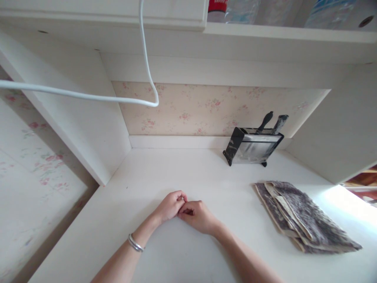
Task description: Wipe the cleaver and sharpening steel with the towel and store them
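My left hand and my right hand rest together on the white counter, touching at the fingertips. The fingers of both are curled in, and I see nothing held between them. A silver bangle circles my left wrist. To the right of my right hand lies a folded grey-brown fuzzy cloth with pale edging. Behind it, near the back wall, stands a black and silver knife block with two dark handles sticking up from its top.
A white cable hangs across the upper left, close to the camera. Overhead runs a cabinet, with a red-labelled bottle and clear plastic items on its open shelf. White side panels bound the counter; floral wallpaper covers the back.
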